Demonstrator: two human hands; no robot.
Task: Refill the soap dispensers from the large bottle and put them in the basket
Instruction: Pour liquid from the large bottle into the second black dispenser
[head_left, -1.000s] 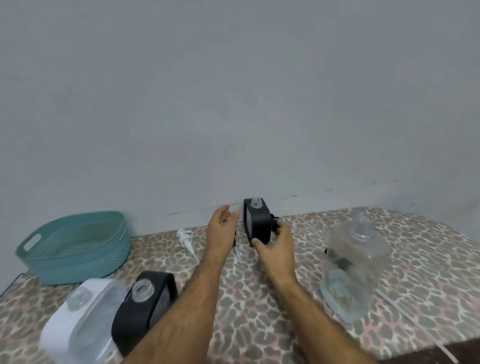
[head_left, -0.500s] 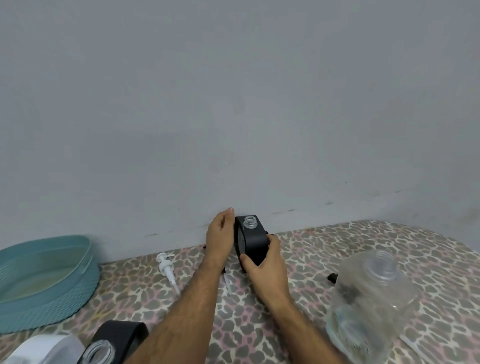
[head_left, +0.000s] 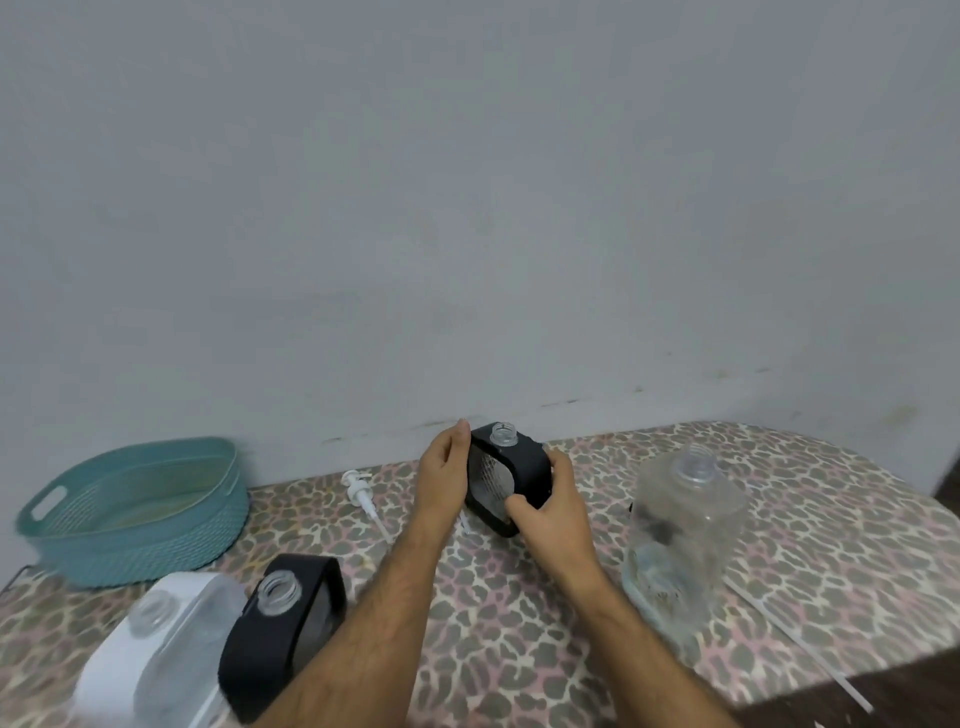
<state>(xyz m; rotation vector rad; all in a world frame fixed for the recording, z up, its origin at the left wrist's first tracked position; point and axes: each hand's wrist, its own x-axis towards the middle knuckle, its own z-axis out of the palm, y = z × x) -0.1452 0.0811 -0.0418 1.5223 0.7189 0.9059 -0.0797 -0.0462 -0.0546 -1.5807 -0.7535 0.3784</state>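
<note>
A small black soap dispenser (head_left: 524, 470) with an open clear neck is tilted near the wall, held between both hands. My left hand (head_left: 441, 478) presses its left side and my right hand (head_left: 550, 512) grips its right and lower edge. The large clear bottle (head_left: 680, 530) stands uncapped to the right, with a little liquid at the bottom. Another black dispenser (head_left: 283, 623) and a white dispenser (head_left: 161, 644), both without pumps, stand at the lower left. The teal basket (head_left: 132, 540) sits at the far left.
A white pump head (head_left: 361, 488) lies on the leopard-print table (head_left: 519, 623) left of my left hand. A thin white tube (head_left: 795, 639) lies near the table's right front edge. The grey wall rises directly behind the table.
My left hand has closed onto the small black dispenser, which is now tilted and held by both hands. The view has swung, bringing the basket and the lower-left dispensers back in.
</note>
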